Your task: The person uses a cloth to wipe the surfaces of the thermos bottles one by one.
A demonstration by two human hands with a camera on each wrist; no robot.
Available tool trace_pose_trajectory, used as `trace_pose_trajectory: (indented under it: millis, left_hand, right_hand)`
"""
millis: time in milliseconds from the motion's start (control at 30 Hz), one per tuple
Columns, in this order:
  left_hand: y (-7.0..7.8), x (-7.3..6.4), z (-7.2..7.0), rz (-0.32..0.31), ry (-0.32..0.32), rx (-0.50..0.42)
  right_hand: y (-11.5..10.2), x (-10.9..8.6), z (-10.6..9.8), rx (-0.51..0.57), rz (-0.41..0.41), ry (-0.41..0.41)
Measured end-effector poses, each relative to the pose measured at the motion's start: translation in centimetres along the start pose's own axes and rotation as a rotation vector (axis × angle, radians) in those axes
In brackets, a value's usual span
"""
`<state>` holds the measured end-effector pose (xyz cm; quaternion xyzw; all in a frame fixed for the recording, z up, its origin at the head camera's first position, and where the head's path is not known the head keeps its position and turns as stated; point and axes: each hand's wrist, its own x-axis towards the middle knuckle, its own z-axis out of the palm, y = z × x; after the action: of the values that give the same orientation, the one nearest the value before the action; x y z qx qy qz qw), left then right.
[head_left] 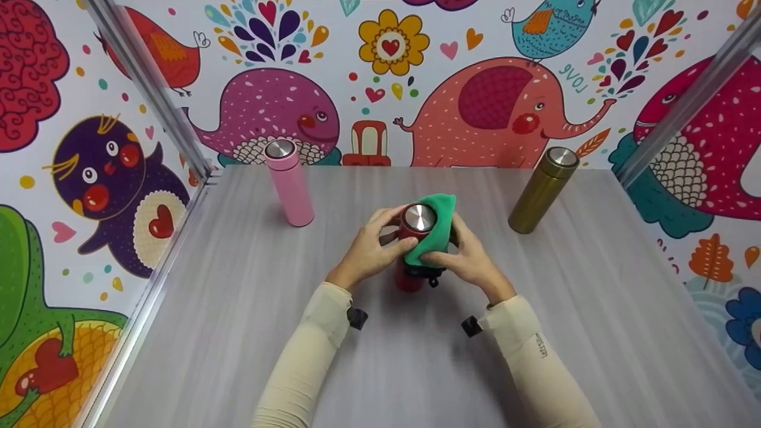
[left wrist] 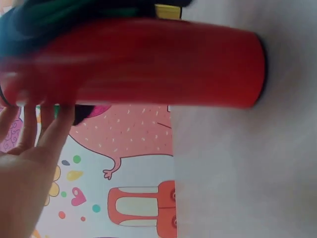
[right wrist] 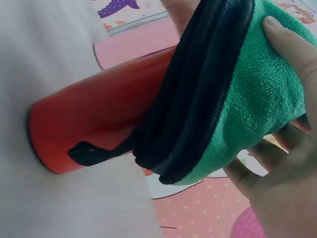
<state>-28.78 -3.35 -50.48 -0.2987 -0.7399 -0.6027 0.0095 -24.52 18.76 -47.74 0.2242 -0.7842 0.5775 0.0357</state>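
Note:
A red thermos bottle point(head_left: 410, 282) with a steel-topped lid stands in the middle of the table. My left hand point(head_left: 370, 248) grips it near the top, thumb in front and fingers round the far side. Against the right side of the bottle lies a green towel cloth point(head_left: 439, 233), folded, with a dark edge and a hanging loop. My right hand point(head_left: 473, 254) pinches this cloth to the bottle, thumb on its front. Seen from the right wrist, the cloth point(right wrist: 262, 84) wraps the bottle's upper part, while the lower red body point(right wrist: 94, 111) is bare.
A pink thermos bottle point(head_left: 291, 190) stands at the back left of the grey table point(head_left: 238, 333). An olive-gold thermos bottle point(head_left: 542, 193) stands at the back right. Walls printed with cartoon animals and metal corner posts point(head_left: 151, 83) enclose the table.

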Motion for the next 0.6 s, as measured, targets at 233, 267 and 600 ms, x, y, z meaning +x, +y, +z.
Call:
trace_pose_trajectory:
  millis: [233,267,600]
  left_hand:
    - [-0.1,0.0,1.2,-0.046,0.051,-0.031]
    - [-0.2,0.0,1.3,-0.050,0.063,-0.049]
    - [-0.8,-0.3,1.2,-0.062,0.090,-0.160]
  right_hand:
    - [2.3,-0.7,0.7,0.101,0.043,-0.045]
    - [2.6,-0.8,0.8,0.109,0.054,-0.049]
    - [9.9,-2.4,2.7,0.121,0.252,-0.077]
